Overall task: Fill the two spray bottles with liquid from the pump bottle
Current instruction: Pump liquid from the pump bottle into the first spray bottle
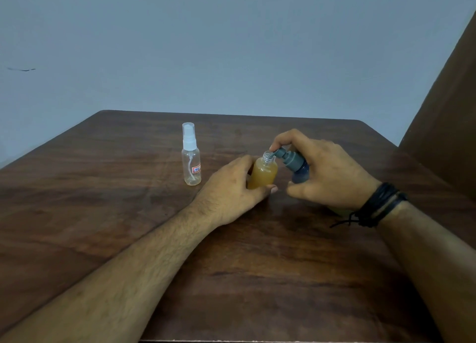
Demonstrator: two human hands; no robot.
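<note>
A small clear spray bottle [264, 172] stands on the table with its cap off, filled almost to the neck with amber liquid. My left hand [231, 190] is wrapped around its lower body. My right hand [327, 172] holds the grey-blue pump bottle [293, 162] tilted to the left, a finger on the pump head and the nozzle at the open neck. A second spray bottle [191, 157], clear and empty, stands to the left with its white sprayer and clear cap on and a small label on its side.
The brown wooden table [128, 213] reaches back to a pale blue wall. A dark brown panel [448, 126] rises at the right edge. I wear black cord bracelets [378, 208] on my right wrist. The removed sprayer is not in sight.
</note>
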